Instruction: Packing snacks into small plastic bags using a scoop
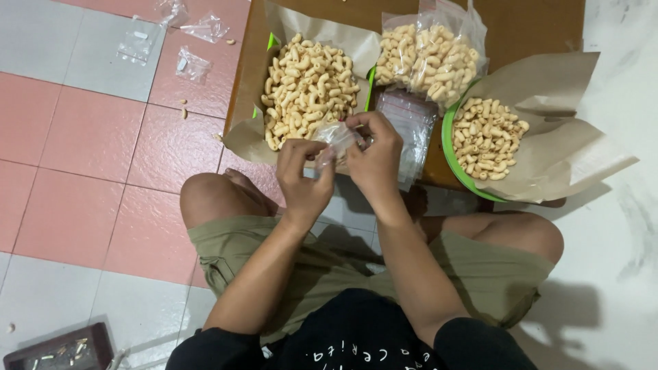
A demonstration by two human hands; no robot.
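Item: small clear thin plastic bag (pixel 337 135), pinched between my left hand (pixel 303 179) and right hand (pixel 375 159) above low brown wooden surface (pixel 528 27) | Handling: judged light, limp, slippery film; grip at the mouth edges | Adjacent: paper-lined tray of pale curled snacks (pixel 310 88).

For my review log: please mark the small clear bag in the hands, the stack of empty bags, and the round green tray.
small clear bag (pixel 337 137), head view, crinkled middle.
stack of empty bags (pixel 410 127), head view, top sheet.
round green tray (pixel 449 147), head view, left rim.
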